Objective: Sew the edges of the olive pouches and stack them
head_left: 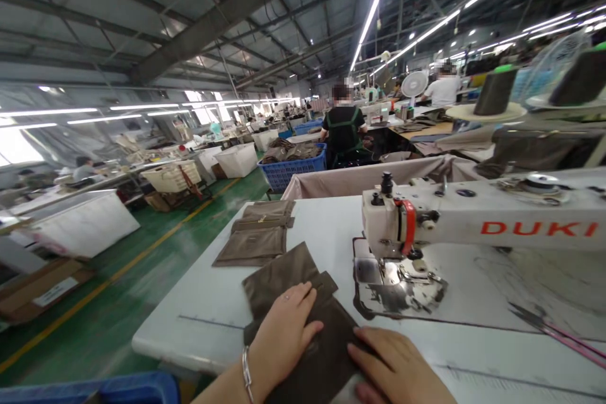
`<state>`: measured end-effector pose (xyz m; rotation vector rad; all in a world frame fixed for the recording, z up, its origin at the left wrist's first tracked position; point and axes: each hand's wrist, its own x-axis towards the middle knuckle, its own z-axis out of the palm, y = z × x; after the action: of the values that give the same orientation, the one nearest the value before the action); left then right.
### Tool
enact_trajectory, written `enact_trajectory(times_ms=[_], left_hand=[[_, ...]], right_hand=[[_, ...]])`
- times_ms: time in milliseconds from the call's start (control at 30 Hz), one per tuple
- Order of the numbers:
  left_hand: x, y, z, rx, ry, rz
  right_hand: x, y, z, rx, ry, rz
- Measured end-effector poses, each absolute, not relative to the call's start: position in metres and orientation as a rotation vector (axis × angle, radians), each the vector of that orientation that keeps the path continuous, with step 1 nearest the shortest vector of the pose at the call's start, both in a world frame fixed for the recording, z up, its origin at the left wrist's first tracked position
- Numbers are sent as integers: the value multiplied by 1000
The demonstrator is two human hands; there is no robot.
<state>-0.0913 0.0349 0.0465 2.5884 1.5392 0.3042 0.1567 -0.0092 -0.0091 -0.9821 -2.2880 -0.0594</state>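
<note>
A dark brown fabric piece (326, 353) lies on the pale sewing table, with a strap-like tab across its upper part. My left hand (286, 322) rests flat on it, fingers stretched forward; a silver bangle circles the wrist. At the piece's right edge, my right hand (398, 363) touches the fabric with its fingertips, the fingers slightly apart. Part of the right thumb is blurred near the frame's bottom. Beyond the left hand, a brown fabric panel (279, 274) extends from under the tab. Farther back lies a stack of brown zippered pieces (258, 237).
A white sewing machine (454, 214) stands at right, its needle area beside the fabric. Pink-handled scissors (558, 331) lie on the table (199, 303) at far right. Blue crates (118, 388) stand lower left and behind the table. A person in a dark top (343, 126) sits ahead.
</note>
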Motion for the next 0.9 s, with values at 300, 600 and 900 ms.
enact_trajectory(times_ms=[300,600,900], left_hand=[[-77,68,41,2356,1660,539],[-49,17,98,1621,1161,692],[-48,-7,106,1235,993,954]], right_hand=[[137,-15,-4,-1135,-2204,360],[150,-10,49,-1223,-1888,614],[159,-26,96,-1137,-1963,666]])
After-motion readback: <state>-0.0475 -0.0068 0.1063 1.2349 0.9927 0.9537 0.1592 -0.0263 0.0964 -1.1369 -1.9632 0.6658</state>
